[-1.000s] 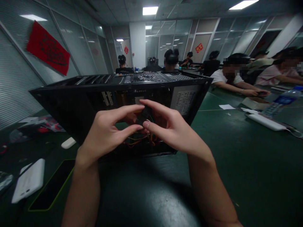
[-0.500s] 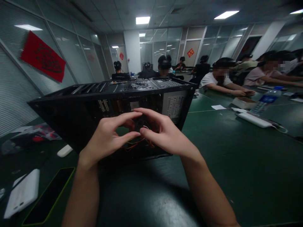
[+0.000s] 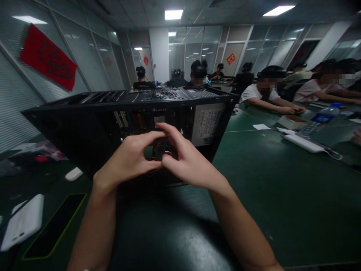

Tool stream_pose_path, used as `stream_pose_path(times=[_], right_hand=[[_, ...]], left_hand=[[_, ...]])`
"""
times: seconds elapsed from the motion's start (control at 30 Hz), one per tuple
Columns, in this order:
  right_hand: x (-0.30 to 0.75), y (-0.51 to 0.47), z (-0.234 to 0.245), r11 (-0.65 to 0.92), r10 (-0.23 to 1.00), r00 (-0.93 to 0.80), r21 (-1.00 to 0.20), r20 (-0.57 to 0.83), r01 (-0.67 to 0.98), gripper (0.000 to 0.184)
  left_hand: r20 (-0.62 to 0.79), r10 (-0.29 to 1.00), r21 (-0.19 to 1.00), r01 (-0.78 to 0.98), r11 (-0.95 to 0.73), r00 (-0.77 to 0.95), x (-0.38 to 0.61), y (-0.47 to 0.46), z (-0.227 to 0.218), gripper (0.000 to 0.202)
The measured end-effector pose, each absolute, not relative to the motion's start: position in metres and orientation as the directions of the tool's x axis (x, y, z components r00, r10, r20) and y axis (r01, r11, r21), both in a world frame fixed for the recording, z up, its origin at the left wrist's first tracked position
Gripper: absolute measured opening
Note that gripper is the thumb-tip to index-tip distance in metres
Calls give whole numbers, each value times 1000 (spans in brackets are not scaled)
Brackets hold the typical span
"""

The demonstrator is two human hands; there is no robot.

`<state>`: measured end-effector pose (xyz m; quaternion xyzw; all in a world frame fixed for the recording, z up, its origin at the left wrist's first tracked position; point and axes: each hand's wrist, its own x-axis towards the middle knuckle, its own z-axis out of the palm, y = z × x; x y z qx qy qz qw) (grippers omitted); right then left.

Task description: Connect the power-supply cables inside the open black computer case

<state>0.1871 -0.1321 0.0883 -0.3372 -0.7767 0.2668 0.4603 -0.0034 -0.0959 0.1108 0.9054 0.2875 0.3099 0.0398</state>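
Observation:
A black computer case [image 3: 67, 131] stands on the table with its side open, showing boards and a power supply [image 3: 208, 122] with a white label. In front of the opening, my left hand [image 3: 128, 156] and my right hand [image 3: 186, 158] meet with curved fingers around a dark blocky computer part [image 3: 160, 148]. Fingertips grip its top and thumbs its bottom. Its exact kind is hard to make out, being dark and partly covered by my fingers. Thin coloured wires show beside it near my right thumb.
On the left lie a green-edged phone [image 3: 55, 226], a white phone-like device [image 3: 24, 222], a small white object [image 3: 73, 174] and plastic bags [image 3: 34, 158]. At right are a water bottle [image 3: 321, 120], a white power strip [image 3: 303, 142] and a box [image 3: 293, 122]. Several people sit beyond.
Both hands have shifted slightly left with the dark part, which shows more fully between them. My head view has tilted a little; the case appears slightly further left.

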Motion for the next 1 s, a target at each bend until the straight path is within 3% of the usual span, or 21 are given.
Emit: stream_pose_path(times=[0.4,0.6,0.73,1.0], right_hand=[[196,-131,91,651,729,-450,-725,516,223,66],[226,-126,94,525,706,-590,-849,392,63,67],[236,-124,93,460,736,-573,-887,361,32,62],[221,-115,89,520,751,-519,-850,407,87,63]], left_hand=[[567,526,234,488,-841,634,-8,-94,109,50],[573,493,225,453,-863,655,-5,-98,113,54],[552,521,240,474,-847,651,-3,-97,112,55],[507,508,241,451,-859,697,0,-91,106,53]])
